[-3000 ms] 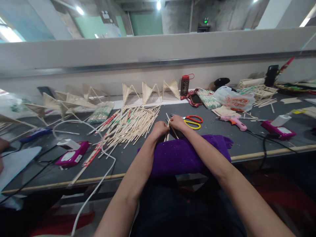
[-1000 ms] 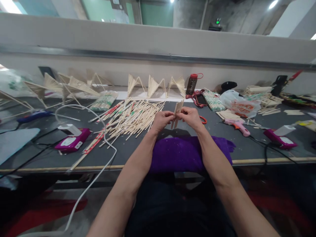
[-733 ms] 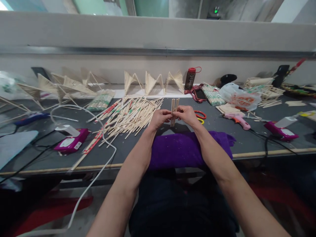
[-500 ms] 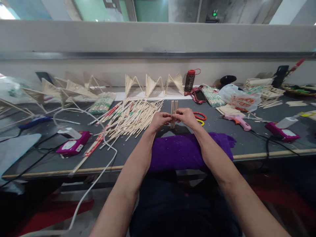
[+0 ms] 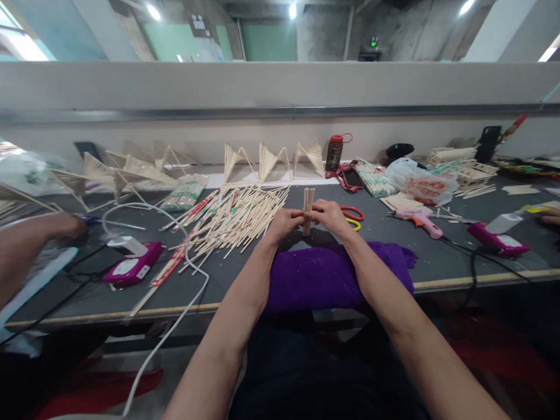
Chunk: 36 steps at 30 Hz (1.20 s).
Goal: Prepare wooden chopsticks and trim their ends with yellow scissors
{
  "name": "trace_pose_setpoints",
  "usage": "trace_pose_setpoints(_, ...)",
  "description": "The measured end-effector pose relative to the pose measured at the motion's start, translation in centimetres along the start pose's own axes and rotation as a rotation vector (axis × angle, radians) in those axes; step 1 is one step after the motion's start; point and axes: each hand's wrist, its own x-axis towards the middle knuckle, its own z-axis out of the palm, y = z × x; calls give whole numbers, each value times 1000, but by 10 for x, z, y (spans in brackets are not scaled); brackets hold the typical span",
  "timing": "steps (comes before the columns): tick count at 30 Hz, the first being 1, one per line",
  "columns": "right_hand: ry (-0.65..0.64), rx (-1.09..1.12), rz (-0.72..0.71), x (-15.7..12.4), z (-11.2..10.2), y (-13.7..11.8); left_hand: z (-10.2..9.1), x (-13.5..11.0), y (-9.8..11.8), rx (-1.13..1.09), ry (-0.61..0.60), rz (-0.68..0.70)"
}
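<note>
Between my two hands stands a small upright bundle of chopsticks point(image 5: 308, 198), held just above the dark table. My left hand point(image 5: 286, 223) pinches its left side, fingers closed. From the right, my right hand point(image 5: 326, 216) grips the same bundle with thumb and fingers. The lower part of the bundle is partly hidden by my fingers. Below my wrists a folded purple cloth point(image 5: 315, 277) lies at the table edge. Scissors with red and yellow handles point(image 5: 352, 214) lie just right of my right hand. A wide heap of loose chopsticks point(image 5: 245, 219) spreads to the left.
Fan-shaped stick models point(image 5: 273, 161) stand at the back near a red-capped bottle point(image 5: 333, 153). On the right lie a pink glue gun point(image 5: 420, 221) and a plastic bag point(image 5: 422, 182). Another person's hand point(image 5: 65, 226) is at left, near a purple power box point(image 5: 133, 263) and white cable.
The bundle's sticks stand closer together and straighter between my fingers. Another person's arm has come in at the left, and a hand shows at the right edge. My view has tilted up slightly.
</note>
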Motion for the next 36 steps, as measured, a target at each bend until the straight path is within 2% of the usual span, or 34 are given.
trace_pose_setpoints(4, -4, 60, 27, 0, 0, 0, 2, 1, -1, 53, 6, 5)
trace_pose_setpoints(11, 106, 10, 4, 1, 5, 5, 6, 4, -8, -20, -36, -15)
trace_pose_setpoints(22, 88, 62, 12, 0, 3, 1, 4, 1, -3, 74, -8, 40)
trace_pose_setpoints(27, 74, 103, 25, -1, 2, -2, 3, 1, -4, 47, -1, 58)
trace_pose_setpoints(36, 90, 136, -66, 0, 4, 4, 3, 1, -5, 18, 1, 81)
